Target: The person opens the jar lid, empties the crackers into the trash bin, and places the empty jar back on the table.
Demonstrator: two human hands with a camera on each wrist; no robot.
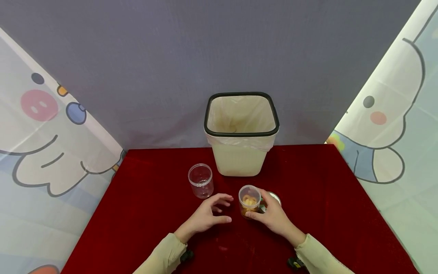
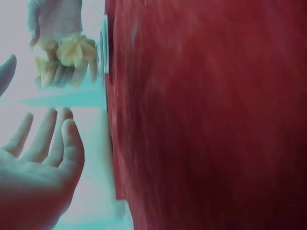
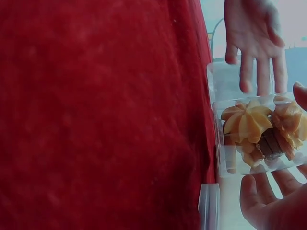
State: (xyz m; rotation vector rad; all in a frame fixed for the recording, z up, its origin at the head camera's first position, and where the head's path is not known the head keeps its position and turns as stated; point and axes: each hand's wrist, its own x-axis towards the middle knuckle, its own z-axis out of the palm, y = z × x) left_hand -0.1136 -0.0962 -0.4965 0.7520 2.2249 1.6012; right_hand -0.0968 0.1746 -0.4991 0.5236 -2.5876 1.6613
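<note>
Your right hand (image 1: pixel 272 217) is gripping the small clear jar of cookies (image 1: pixel 249 205), thumb on the near side and fingers curling round the far side, so the jar is sitting upright on the red tablecloth (image 1: pixel 143 213) just in front of you. In the right wrist view the jar (image 3: pixel 261 134) is showing star-shaped yellow cookies (image 3: pixel 245 123) through its wall, with your fingertips (image 3: pixel 249 189) pressing against it. Your left hand (image 1: pixel 208 214) is hovering just beside the jar, not touching it, fingers spread and loosely bent, holding nothing; the left wrist view is showing the open palm (image 2: pixel 36 163) with the cookies (image 2: pixel 72 50) beyond it (that view is blurred and washed out). Both forearms are coming in from the near edge in pale green sleeves (image 1: pixel 164 255), angling toward each other.

A white lid (image 1: pixel 275 197) is lying flat on the cloth, partly hidden behind your right hand. An empty clear jar (image 1: pixel 200 180) is standing upright to the left, near your left hand but apart from it. Behind both jars, a cream waste bin (image 1: pixel 241 134) with a black rim and a plastic liner is standing at the far edge of the table.

No label or writing is readable on the jars or the bin.
</note>
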